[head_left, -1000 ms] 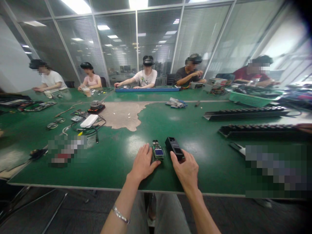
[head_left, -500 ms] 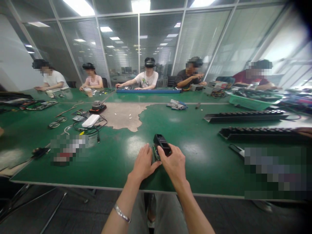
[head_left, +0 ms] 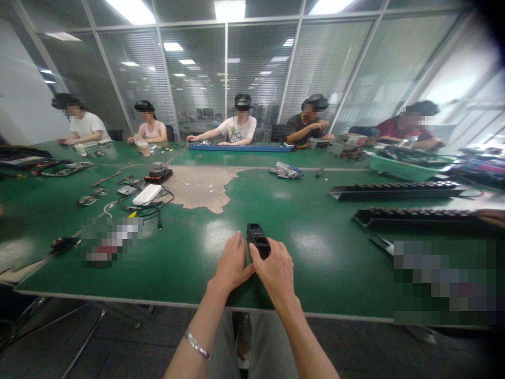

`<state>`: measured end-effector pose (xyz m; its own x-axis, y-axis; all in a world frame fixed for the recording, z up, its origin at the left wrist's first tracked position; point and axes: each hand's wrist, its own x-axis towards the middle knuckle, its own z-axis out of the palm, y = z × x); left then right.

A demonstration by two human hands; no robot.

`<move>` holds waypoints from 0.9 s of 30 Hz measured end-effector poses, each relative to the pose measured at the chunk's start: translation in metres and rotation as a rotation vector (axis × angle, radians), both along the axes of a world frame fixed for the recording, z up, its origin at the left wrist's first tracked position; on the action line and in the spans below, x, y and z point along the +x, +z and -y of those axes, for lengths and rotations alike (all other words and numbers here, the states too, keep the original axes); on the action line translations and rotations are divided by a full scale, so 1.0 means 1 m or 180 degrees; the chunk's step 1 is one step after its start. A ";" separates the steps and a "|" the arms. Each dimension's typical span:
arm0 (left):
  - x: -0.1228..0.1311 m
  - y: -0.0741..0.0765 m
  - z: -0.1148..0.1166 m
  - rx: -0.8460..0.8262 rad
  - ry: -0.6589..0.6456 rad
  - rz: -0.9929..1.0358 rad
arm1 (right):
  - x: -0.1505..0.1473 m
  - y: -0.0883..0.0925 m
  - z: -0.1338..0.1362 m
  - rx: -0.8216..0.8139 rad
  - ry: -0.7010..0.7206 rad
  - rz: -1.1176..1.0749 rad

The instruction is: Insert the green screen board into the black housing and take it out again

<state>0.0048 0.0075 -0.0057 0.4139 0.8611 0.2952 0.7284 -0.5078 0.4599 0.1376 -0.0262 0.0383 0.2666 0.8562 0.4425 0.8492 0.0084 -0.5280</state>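
A small black rectangular plastic housing (head_left: 255, 234) with openings in its top stands on the green table in front of me. My right hand (head_left: 276, 266) is wrapped round its near end, thumb on the left side and fingers on the right. Just left of the housing, my left hand (head_left: 232, 263) rests on the tabletop with its fingers stretched forward, the thumb reaching close to my right thumb. Whether the left hand touches the housing I cannot tell. The housing's near end is hidden by my right hand.
On the left lie a white adapter-like box (head_left: 147, 195), cables and a pair of glasses (head_left: 92, 197). Two long black rails (head_left: 410, 217) lie on the right, a green basket (head_left: 410, 167) behind them. Gloves (head_left: 286, 170) lie further back. Several people sit across the table.
My right hand has moved slightly left with the black housing and turned it more upright. The green circuit board seen along its left side is now out of sight. My left hand has hardly moved.
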 end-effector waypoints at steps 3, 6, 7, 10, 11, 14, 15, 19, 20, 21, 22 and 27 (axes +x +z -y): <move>0.001 0.000 -0.001 -0.0056 0.0003 -0.0015 | 0.000 -0.005 0.001 -0.0077 0.0024 0.0012; 0.001 -0.001 -0.001 -0.0077 0.0018 -0.0029 | 0.000 -0.010 0.003 -0.0105 0.0041 0.0001; 0.001 -0.001 -0.001 -0.0084 0.0021 -0.0038 | 0.001 -0.013 0.003 -0.0106 0.0039 0.0004; 0.002 -0.001 -0.001 -0.0092 0.0029 -0.0062 | 0.001 -0.018 0.004 -0.0105 0.0031 0.0028; 0.002 -0.001 -0.001 -0.0088 0.0035 -0.0073 | 0.001 -0.020 0.005 -0.0107 0.0035 0.0039; 0.002 0.000 -0.001 -0.0059 0.0046 -0.0123 | 0.001 -0.023 0.006 -0.0124 0.0023 0.0081; 0.002 0.001 -0.001 -0.0045 0.0044 -0.0136 | 0.001 -0.023 0.007 -0.0146 0.0001 0.0099; 0.003 0.000 -0.002 0.0003 0.0038 -0.0137 | 0.000 -0.021 0.010 -0.0287 -0.0103 0.0158; 0.003 -0.001 -0.002 0.0000 0.0036 -0.0131 | 0.000 -0.020 0.010 -0.0320 -0.0114 0.0172; 0.003 -0.002 -0.002 -0.0008 0.0034 -0.0124 | 0.000 -0.020 0.010 -0.0353 -0.0126 0.0187; 0.003 -0.002 -0.002 -0.0016 0.0031 -0.0117 | 0.000 -0.019 0.011 -0.0384 -0.0139 0.0204; 0.002 -0.004 -0.002 0.0003 0.0059 -0.0138 | 0.001 -0.021 0.009 -0.0430 -0.0224 0.0253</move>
<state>0.0073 0.0096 -0.0093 0.4102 0.8685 0.2782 0.7569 -0.4944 0.4274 0.1384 -0.0349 0.0177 0.2969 0.8898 0.3466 0.8843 -0.1192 -0.4514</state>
